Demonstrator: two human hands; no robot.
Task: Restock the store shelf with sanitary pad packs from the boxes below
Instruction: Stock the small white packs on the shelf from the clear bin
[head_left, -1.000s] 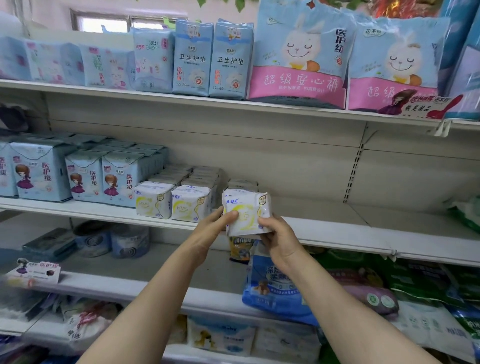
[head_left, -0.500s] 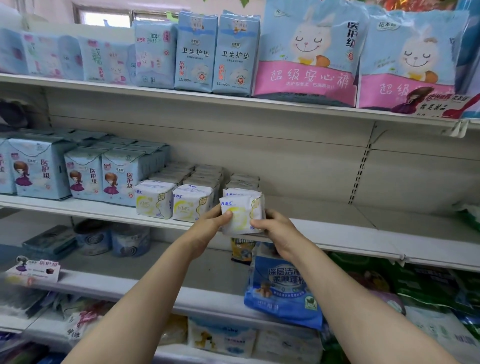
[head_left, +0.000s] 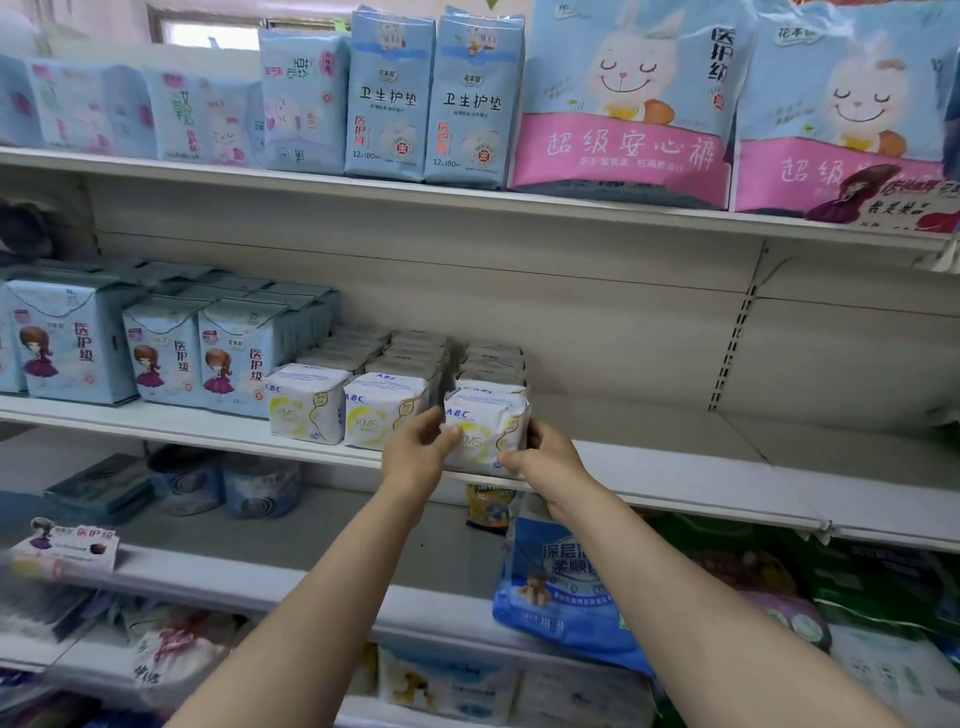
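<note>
the white abc pad pack (head_left: 485, 434) sits at the front lip of the middle shelf (head_left: 675, 480), pinched from both sides: the left hand (head_left: 415, 452) has its thumb across the pack's front face and its other fingers curled toward the left edge, while the right hand (head_left: 545, 457) clamps the right edge, thumb low at the front corner and fingers wrapped behind. neither hand is spread flat; both are gripping.

what could go wrong, as i judge it: the pack's base looks to rest right at the shelf edge, so if the fingers let go before it is pushed further in, it could tip forward and drop onto the goods below the wrists. the wrapper looks soft and slick, so a hard squeeze may dent it or let it slide out of the pinch. just left of the left fingers stands a neighbouring abc pack (head_left: 384, 418), close enough that a sideways nudge could knock it askew. behind the fingertips is a row of the same packs (head_left: 491, 364); shoving too hard may skew that row.

the pack itself is a small, plump, pillow-like bundle, white with blue "abc" lettering at the top left, a pale yellow round design with grey "kms", and a small gold tag at the right.
</note>
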